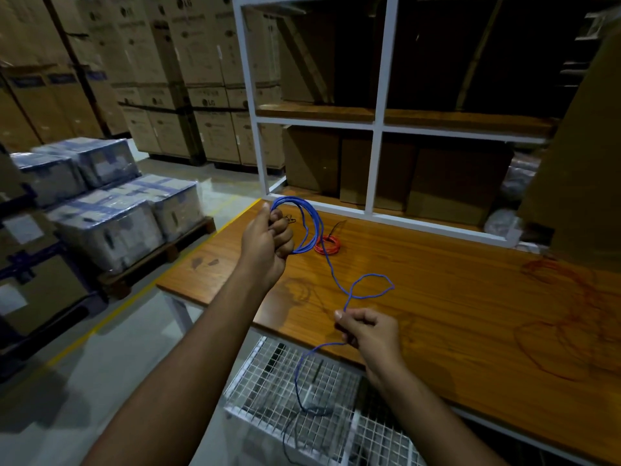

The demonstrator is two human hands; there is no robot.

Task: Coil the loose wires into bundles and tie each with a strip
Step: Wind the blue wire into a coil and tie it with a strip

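My left hand (268,242) is raised over the wooden table (437,290) and grips several coiled loops of a blue wire (311,227). From the coil the blue wire runs down, forms a loose loop in the air, and passes through my right hand (368,331), which pinches it near the table's front edge. The wire's tail hangs below my right hand over a white wire basket (302,391). A small coiled red wire bundle (328,244) lies on the table just behind the blue coil. Loose red wire (571,317) sprawls on the table's right side.
A white metal shelf frame (378,129) with brown boxes stands along the table's back. A tall cardboard box (578,163) leans at the right. Wrapped cartons on a pallet (111,213) sit on the floor to the left, with stacked cardboard boxes behind.
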